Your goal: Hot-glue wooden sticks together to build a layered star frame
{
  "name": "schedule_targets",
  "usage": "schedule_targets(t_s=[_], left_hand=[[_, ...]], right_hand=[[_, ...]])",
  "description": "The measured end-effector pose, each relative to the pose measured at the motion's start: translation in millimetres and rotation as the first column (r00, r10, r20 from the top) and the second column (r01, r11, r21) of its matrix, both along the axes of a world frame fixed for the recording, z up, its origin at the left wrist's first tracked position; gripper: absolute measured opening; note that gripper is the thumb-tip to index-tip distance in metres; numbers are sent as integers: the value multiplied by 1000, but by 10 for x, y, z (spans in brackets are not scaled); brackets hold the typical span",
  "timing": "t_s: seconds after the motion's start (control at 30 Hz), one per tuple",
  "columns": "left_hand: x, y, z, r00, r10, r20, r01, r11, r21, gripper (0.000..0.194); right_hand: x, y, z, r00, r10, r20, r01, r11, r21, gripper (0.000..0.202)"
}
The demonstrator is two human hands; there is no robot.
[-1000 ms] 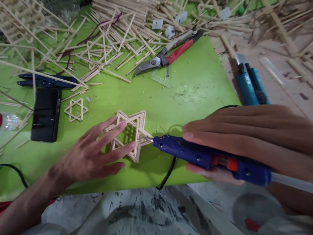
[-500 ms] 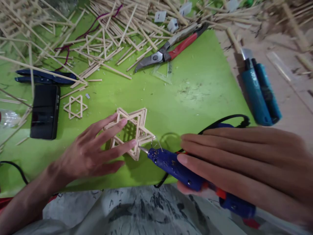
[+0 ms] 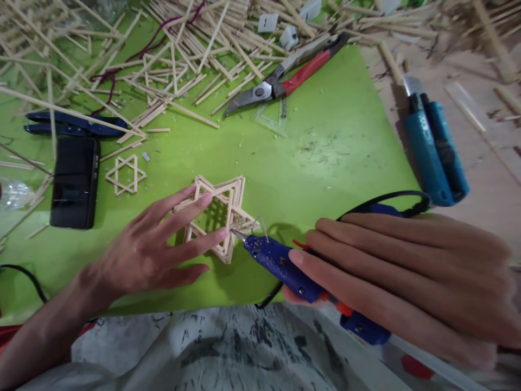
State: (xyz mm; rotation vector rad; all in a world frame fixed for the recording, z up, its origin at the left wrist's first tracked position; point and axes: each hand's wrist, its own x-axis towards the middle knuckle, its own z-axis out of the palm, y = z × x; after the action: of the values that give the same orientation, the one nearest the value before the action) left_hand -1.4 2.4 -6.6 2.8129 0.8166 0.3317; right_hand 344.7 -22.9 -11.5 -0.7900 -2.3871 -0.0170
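Observation:
My left hand (image 3: 150, 250) lies with fingers spread over the left side of a layered star of thin wooden sticks (image 3: 230, 209), its fingertips touching the sticks. In my right hand (image 3: 391, 271) is a blue glue gun (image 3: 280, 266) with orange parts, the fingers wrapped over its body. The gun's metal tip meets or nearly meets the star's lower right part, close to my left fingertip. A smaller flat stick star (image 3: 126, 175) lies left of the larger one on the green table surface (image 3: 325, 157).
Red-handled shears (image 3: 280, 81) and a clear triangle ruler (image 3: 272, 117) lie beyond the star. Loose sticks (image 3: 175, 60) cover the back. Dark blue pliers (image 3: 75, 125) and a black phone (image 3: 74, 182) are at left, teal cutters (image 3: 433, 146) at right. A black cable (image 3: 382, 196) curves behind my right hand.
My right hand has shifted the glue gun slightly left and up, its tip now higher along the star's right part. My left hand has hardly moved.

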Motion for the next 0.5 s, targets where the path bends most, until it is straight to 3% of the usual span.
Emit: schedule_targets(t_s=[0.37,0.5], left_hand=[[6,3,-3,1000,-8,8,8,1000,18,52],[0,0,-7,1000,-6,8,6,1000,16,53]], right_hand=[[-8,107,-6,995,100,-24,-97,991,95,15],[77,254,93,962,242,125,-257,960,116,18]])
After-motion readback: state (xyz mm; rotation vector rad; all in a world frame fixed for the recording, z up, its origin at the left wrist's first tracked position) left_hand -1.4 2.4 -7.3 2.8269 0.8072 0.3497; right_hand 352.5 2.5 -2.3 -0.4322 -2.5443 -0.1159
